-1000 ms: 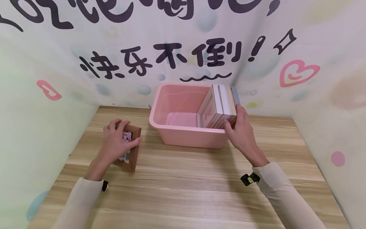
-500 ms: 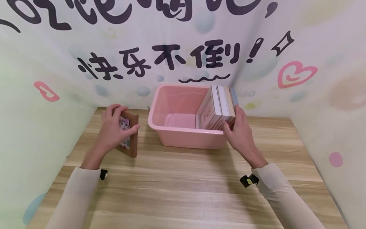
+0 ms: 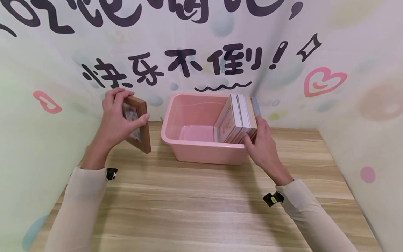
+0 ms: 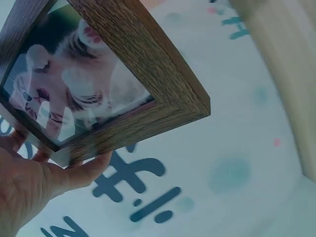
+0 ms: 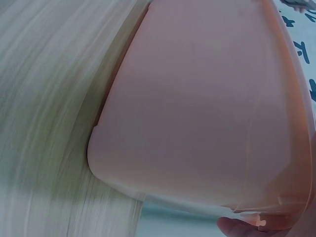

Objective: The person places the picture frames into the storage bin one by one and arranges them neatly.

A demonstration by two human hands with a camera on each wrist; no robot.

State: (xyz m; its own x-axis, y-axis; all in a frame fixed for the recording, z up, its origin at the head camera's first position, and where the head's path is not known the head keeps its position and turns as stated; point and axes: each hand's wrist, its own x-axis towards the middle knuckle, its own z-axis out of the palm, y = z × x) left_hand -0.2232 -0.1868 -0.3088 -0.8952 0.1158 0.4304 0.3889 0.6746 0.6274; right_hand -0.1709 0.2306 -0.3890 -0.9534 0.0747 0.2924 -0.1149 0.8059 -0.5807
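My left hand [image 3: 114, 117] holds a brown wooden picture frame [image 3: 145, 129] by its upper part, raised over the table left of the pink bin. In the left wrist view, a kitten picture [image 4: 74, 84] shows behind its glass, with the thumb along one edge. The pink plastic bin [image 3: 207, 153] stands against the back wall. Several picture frames [image 3: 234, 119], with white, light wood and blue edges, stand side by side at its right end. My right hand [image 3: 263, 147] grips the bin's right front corner, thumb at the front rim, fingers round the end beside the frames.
The wood-grain table [image 3: 195, 203] reaches the printed wall sheet [image 3: 189, 42] behind the bin. Side walls [image 3: 362, 140] close in left and right. Inside the bin, the bare floor [image 3: 196, 133] shows left of the standing frames.
My left hand has lifted the wooden picture frame up and toward the back wall, turning it more upright. My right hand has stayed at the bin's corner.
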